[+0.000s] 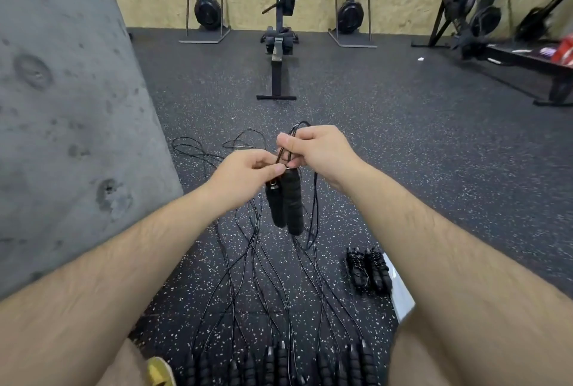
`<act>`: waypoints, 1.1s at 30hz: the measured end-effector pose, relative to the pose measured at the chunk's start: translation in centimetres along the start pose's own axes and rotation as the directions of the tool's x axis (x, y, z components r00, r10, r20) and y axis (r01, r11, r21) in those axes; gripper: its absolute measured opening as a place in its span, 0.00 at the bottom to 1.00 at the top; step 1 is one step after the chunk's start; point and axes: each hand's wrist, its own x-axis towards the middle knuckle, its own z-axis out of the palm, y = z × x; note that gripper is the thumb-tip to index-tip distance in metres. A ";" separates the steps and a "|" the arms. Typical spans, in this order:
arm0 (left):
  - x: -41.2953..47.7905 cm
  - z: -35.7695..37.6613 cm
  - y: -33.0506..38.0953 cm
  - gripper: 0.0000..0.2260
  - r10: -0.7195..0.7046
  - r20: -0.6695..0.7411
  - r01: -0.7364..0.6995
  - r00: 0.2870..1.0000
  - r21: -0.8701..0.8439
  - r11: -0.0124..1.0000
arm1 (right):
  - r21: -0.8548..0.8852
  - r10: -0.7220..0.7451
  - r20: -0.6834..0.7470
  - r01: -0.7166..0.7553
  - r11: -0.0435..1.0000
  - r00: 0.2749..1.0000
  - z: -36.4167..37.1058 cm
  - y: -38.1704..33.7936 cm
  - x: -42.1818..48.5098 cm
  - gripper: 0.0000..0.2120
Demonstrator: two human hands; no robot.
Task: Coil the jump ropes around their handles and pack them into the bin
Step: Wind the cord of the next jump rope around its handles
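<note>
Two black foam handles (pixel 286 204) of one jump rope hang side by side in front of me. My left hand (pixel 245 179) pinches them at their metal tops. Just above, my right hand (pixel 316 150) grips the thin black cord (pixel 313 199), which loops over the hand and trails down to the floor. Several more uncoiled ropes (pixel 257 280) lie spread on the floor, their handles (pixel 279 364) lined up at the bottom edge. Two coiled ropes (pixel 367 271) lie at the right beside a pale bin edge (pixel 401 299), mostly hidden by my right forearm.
A grey concrete wall (pixel 62 106) stands close on the left. A rowing machine (pixel 279 44) sits straight ahead on the speckled rubber floor, with more machines along the plywood wall and a low bench (pixel 527 60) at the right.
</note>
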 end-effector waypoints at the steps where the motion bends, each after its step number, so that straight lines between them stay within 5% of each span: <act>1: 0.0 0.1 0.1 0.04 -0.007 -0.037 0.006 0.999 -0.033 0.999 | 0.022 0.001 -0.002 -0.001 1.000 1.000 0.0 0.0 0.0 0.22; 9: 0.2 0.8 1.2 0.02 -0.065 -0.099 0.030 0.993 -0.323 0.946 | 0.191 0.072 0.017 -0.074 0.979 0.997 -0.2 0.2 -0.6 0.14; 18: 0.4 1.5 1.7 0.05 -0.048 -0.119 0.014 0.992 -0.276 0.961 | 0.308 0.129 0.038 -0.134 0.942 0.991 -0.4 0.2 -1.5 0.13; 21: 0.9 1.3 2.0 0.05 -0.081 -0.183 0.019 0.980 -0.316 0.949 | 0.019 0.054 0.007 -0.054 0.998 0.999 -0.3 -0.4 -2.4 0.15; 25: 1.5 0.5 2.8 0.07 -0.232 -0.257 0.077 0.938 -0.500 0.863 | -0.436 -0.014 0.023 0.023 0.900 1.000 0.9 0.3 -4.2 0.52; 27: 1.7 0.2 3.1 0.07 -0.278 -0.256 0.088 0.926 -0.570 0.817 | -0.589 -0.056 0.001 0.046 0.807 0.998 1.9 0.9 -4.9 0.60; 31: 2.1 0.0 3.0 0.05 -0.314 -0.282 0.059 0.906 -0.653 0.755 | -0.795 -0.153 -0.121 -0.004 0.607 0.981 3.6 1.9 -5.2 0.60; 33: 2.3 -0.3 2.9 0.05 -0.339 -0.316 0.044 0.886 -0.671 0.740 | -0.825 -0.176 -0.126 -0.004 0.566 0.976 3.7 2.2 -5.0 0.51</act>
